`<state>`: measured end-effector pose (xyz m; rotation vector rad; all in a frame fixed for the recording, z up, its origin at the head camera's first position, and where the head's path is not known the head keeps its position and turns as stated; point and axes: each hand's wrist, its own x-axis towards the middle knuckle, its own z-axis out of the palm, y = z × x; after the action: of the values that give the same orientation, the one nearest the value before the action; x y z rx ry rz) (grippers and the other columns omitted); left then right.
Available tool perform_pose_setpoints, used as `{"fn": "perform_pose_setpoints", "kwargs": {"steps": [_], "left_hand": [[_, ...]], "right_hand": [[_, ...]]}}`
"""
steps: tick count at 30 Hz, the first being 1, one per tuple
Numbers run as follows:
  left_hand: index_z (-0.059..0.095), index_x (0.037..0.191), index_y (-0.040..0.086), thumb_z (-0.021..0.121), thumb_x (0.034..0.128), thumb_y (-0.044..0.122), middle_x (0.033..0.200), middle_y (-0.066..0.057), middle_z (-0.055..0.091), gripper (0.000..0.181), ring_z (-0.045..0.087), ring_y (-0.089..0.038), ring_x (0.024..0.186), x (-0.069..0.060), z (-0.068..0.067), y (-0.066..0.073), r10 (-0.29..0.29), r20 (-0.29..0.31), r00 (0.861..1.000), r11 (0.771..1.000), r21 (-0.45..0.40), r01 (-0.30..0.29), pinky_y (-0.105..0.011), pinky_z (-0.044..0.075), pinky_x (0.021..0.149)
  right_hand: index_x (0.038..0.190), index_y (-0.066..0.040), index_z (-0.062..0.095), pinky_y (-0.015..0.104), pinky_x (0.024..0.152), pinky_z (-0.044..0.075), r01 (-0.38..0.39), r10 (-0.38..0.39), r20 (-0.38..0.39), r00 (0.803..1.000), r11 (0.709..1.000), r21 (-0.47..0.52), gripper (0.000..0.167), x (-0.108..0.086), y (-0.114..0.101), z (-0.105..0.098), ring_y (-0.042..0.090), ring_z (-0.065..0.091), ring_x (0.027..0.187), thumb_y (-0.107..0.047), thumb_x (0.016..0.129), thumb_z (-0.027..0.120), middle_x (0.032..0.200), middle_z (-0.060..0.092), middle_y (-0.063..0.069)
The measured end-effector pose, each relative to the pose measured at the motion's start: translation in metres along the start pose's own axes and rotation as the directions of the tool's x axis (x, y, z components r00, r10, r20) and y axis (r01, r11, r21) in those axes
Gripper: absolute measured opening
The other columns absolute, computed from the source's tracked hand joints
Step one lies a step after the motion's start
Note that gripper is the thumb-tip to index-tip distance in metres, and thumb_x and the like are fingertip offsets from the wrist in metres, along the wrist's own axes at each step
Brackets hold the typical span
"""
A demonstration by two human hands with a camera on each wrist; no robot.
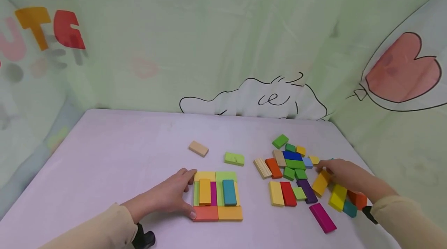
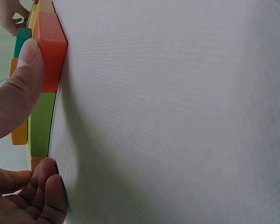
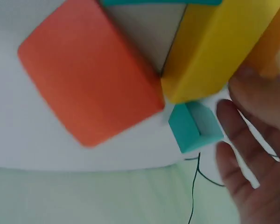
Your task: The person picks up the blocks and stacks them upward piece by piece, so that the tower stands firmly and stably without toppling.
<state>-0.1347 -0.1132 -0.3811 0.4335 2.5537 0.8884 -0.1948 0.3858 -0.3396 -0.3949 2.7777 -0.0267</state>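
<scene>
My left hand [image 1: 167, 194] holds the left side of a rectangular block structure. Its thumb rests on the corner of a coral-red block [image 1: 205, 213]; its fingertips touch the yellow block [image 1: 205, 176] at the far end, and in the left wrist view the fingers look curled. An orange block [image 1: 205, 192] and a teal block [image 1: 229, 192] lie on top of the structure. My right hand [image 1: 349, 177] reaches over the loose blocks, fingers spread beside a yellow-orange block [image 1: 321, 183]. In the right wrist view nothing shows gripped between them.
Several loose blocks lie on the right, including a red block [image 1: 288, 194], a purple block [image 1: 307, 191] and a magenta block [image 1: 323, 218]. Behind the structure are a plain wooden block [image 1: 198, 148] and a light green block [image 1: 234, 158]. Printed fabric [image 1: 209, 47] hangs behind the table.
</scene>
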Motion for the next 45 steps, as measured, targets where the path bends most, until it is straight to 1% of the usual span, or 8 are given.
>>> {"fn": "perform_pose_setpoints", "kwargs": {"steps": [5,10,16,19,23,29,34,45], "left_hand": [[0.041,0.152,0.002,0.098,0.0629,0.034,0.119,-0.006,0.057,0.111,0.056,-0.017,0.101,-0.002,0.000,-0.002,0.001,0.003,1.000,1.000,0.010,-0.001,-0.044,0.056,0.100],[0.040,0.152,0.003,0.098,0.0633,0.034,0.121,-0.006,0.057,0.111,0.057,-0.018,0.103,-0.002,0.000,-0.004,0.000,0.001,1.000,1.000,0.013,0.000,-0.045,0.056,0.101],[0.039,0.153,0.002,0.098,0.0638,0.038,0.120,-0.005,0.056,0.113,0.056,-0.017,0.103,0.004,0.004,-0.005,0.028,-0.001,1.000,0.999,0.021,-0.028,-0.043,0.056,0.100],[0.039,0.153,0.002,0.098,0.0641,0.037,0.121,-0.005,0.056,0.112,0.056,-0.017,0.103,0.005,0.004,-0.005,0.042,-0.002,0.999,0.999,0.019,-0.042,-0.043,0.055,0.100],[0.039,0.153,0.002,0.098,0.0640,0.036,0.121,-0.005,0.057,0.112,0.057,-0.017,0.104,0.006,0.004,-0.004,0.039,-0.003,0.999,0.999,0.025,-0.039,-0.043,0.056,0.099],[0.039,0.153,0.003,0.098,0.0645,0.035,0.123,-0.006,0.056,0.111,0.057,-0.018,0.105,0.003,0.001,-0.004,0.024,0.002,1.000,1.000,0.020,-0.024,-0.043,0.056,0.099],[0.038,0.154,0.002,0.098,0.0651,0.034,0.123,-0.006,0.055,0.111,0.056,-0.018,0.105,0.002,0.000,-0.004,0.027,0.007,1.000,0.999,0.017,-0.028,-0.043,0.055,0.100],[0.038,0.153,0.002,0.098,0.0652,0.033,0.122,-0.007,0.055,0.110,0.056,-0.018,0.103,0.001,-0.001,-0.002,0.022,0.004,1.000,1.000,0.012,-0.022,-0.043,0.056,0.099]], "right_hand": [[0.113,-0.009,0.070,0.045,0.077,0.061,0.057,-0.086,-0.156,0.984,0.982,-0.183,0.034,-0.009,-0.002,-0.011,0.019,0.061,0.084,0.000,0.082,0.080,0.095,0.069,0.001],[0.112,-0.008,0.072,0.050,0.077,0.061,0.091,-0.202,-0.332,0.921,0.942,-0.322,0.037,-0.022,-0.019,-0.035,0.023,0.063,0.083,-0.005,0.078,0.085,0.093,0.069,0.003],[0.113,-0.008,0.072,0.038,0.074,0.063,0.204,-0.274,-0.490,0.828,0.960,-0.192,0.039,-0.025,-0.080,-0.033,0.020,0.064,0.088,-0.008,0.077,0.087,0.100,0.067,0.003],[0.116,-0.006,0.071,0.036,0.078,0.063,0.275,-0.265,-0.479,0.837,0.960,-0.051,0.039,-0.016,-0.120,-0.019,0.019,0.063,0.092,-0.013,0.081,0.085,0.106,0.065,0.004],[0.115,-0.008,0.072,0.036,0.080,0.063,0.335,-0.264,-0.402,0.877,0.935,0.115,0.034,0.000,-0.168,-0.004,0.021,0.064,0.097,-0.019,0.085,0.083,0.106,0.065,0.001],[0.112,-0.012,0.072,0.035,0.085,0.062,0.370,-0.307,-0.303,0.902,0.912,0.177,0.028,0.020,-0.215,0.007,0.020,0.065,0.100,-0.025,0.088,0.081,0.102,0.064,-0.003],[0.110,-0.013,0.072,0.033,0.086,0.061,0.377,-0.324,-0.285,0.902,0.913,0.155,0.029,0.028,-0.232,0.010,0.018,0.065,0.100,-0.029,0.087,0.082,0.101,0.064,-0.002],[0.108,-0.016,0.071,0.031,0.087,0.060,0.341,-0.287,-0.267,0.920,0.922,0.183,0.029,0.035,-0.236,0.017,0.014,0.063,0.098,-0.031,0.086,0.083,0.100,0.061,-0.007]]}}
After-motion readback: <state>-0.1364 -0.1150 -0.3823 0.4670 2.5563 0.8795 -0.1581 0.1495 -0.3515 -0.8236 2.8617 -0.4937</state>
